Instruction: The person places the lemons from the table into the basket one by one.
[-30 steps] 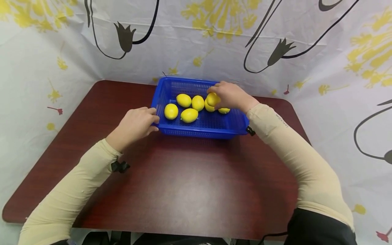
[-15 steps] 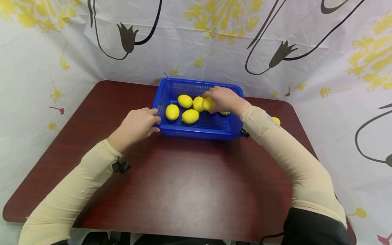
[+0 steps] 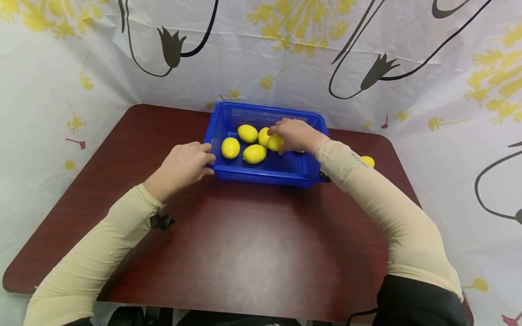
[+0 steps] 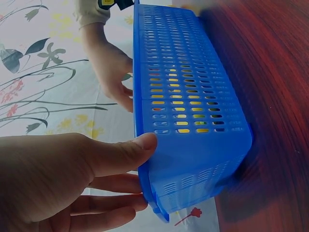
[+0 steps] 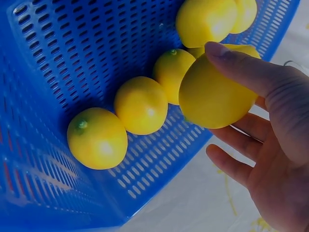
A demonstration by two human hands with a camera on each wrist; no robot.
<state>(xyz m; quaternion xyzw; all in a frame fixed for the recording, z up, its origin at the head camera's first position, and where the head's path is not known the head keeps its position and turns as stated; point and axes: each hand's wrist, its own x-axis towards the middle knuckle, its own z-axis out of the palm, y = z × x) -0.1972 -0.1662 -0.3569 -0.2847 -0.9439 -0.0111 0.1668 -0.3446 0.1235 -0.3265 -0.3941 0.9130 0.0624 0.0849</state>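
Note:
A blue plastic basket [image 3: 265,176] with slotted walls stands toward the back of the table, with several yellow lemons inside. My left hand [image 3: 181,167] grips its left end; in the left wrist view, the thumb [image 4: 145,142] lies on the outer wall and the fingers are at the rim. Inside the basket, my right hand [image 3: 297,135] holds a lemon [image 5: 217,94] between thumb and fingers, above the others. Nearest to it are a lemon [image 5: 174,72] and another lemon [image 5: 207,21]. The hand and wrist partly hide the basket's right side.
One more lemon [image 3: 368,161] lies on the dark red-brown table [image 3: 244,244], right of the basket and partly behind the right sleeve. A white patterned cloth [image 3: 228,54] hangs behind the table and along both sides.
My right hand has moved left and slightly nearer with the lemon. The sleeve's shift has brought the lemon on the table into view. My left hand stays at the basket's end.

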